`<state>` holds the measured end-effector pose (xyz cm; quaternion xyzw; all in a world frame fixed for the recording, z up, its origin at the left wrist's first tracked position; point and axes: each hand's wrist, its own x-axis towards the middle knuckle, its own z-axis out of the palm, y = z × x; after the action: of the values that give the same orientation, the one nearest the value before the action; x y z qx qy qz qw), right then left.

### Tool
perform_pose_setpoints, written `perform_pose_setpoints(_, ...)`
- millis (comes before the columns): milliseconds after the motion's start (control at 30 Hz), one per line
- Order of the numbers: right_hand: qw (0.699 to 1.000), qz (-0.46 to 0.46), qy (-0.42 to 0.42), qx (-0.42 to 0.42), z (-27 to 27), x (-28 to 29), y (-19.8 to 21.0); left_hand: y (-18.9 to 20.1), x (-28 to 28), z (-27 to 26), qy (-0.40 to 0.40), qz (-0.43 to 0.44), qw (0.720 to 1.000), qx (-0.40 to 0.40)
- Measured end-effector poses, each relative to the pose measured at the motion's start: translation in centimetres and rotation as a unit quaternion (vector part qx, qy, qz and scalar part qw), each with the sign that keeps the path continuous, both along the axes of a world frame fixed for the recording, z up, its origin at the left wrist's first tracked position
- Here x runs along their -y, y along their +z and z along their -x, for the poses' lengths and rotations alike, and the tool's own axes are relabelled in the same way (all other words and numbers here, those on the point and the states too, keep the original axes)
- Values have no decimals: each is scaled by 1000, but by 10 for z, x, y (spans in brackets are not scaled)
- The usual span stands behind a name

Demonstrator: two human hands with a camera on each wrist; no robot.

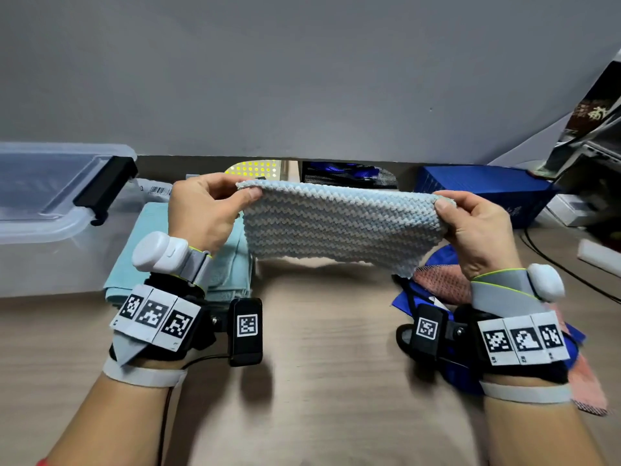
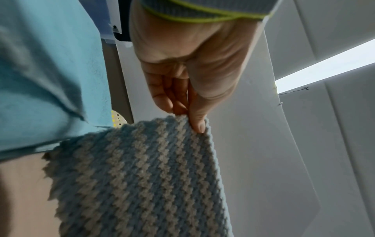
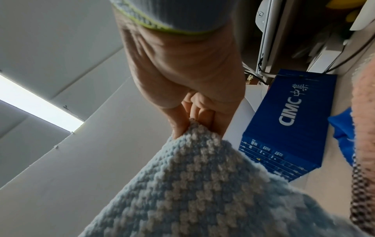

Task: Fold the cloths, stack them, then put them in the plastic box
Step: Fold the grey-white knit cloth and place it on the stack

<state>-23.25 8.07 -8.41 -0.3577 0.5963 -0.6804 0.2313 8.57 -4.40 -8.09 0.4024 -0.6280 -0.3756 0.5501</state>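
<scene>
Currently folding: striped cloth (image 1: 339, 223) held aloft at frame centre, top corners pinched by left hand (image 1: 205, 210) and right hand (image 1: 477, 227), thumbs against curled fingers. Teal cloth (image 1: 232, 267) already folded, centre left; box (image 1: 50, 210) at left edge. Next, presumably: lower onto table (image 1: 319, 364), fold over evenly.

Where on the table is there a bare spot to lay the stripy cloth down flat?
The bare wooden patch lies under the stripy cloth, between the folded teal cloth on the left and the blue and pink cloths on the right. It is crowded by the plastic box on the left and the blue carton at the back right.
</scene>
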Motion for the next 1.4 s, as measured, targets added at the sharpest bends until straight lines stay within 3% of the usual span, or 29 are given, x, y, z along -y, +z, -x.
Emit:
perform_pose_setpoints(133, 1000, -15, 1, 8, -1, 3, -3, -1, 0, 0, 1, 3, 1000, 0)
perform_pose_setpoints(367, 995, -37, 85, 39, -7, -3, 3, -5, 4, -4, 20, -5, 1000, 0)
perform_pose_setpoints(700, 998, -42, -12, -41, -6, 3, -6, -5, 4, -5, 6, 2, 1000, 14)
perform_pose_setpoints(867, 999, -22, -26, -13, -8, 4, -3, -5, 9, -5, -6, 8, 999, 31)
perform_pose_setpoints(1000, 998, 17, -9, 52, -16, 7, 1, -6, 8, 5, -35, -12, 999, -9)
perform_pose_setpoints(1067, 998, 22, -31, 44, -16, 9, -1, -9, 8, 7, -24, -15, 999, -18)
perform_pose_setpoints(1400, 993, -42, -29, 107, -28, 17, -18, -25, 6, 17, 16, -102, 994, 27)
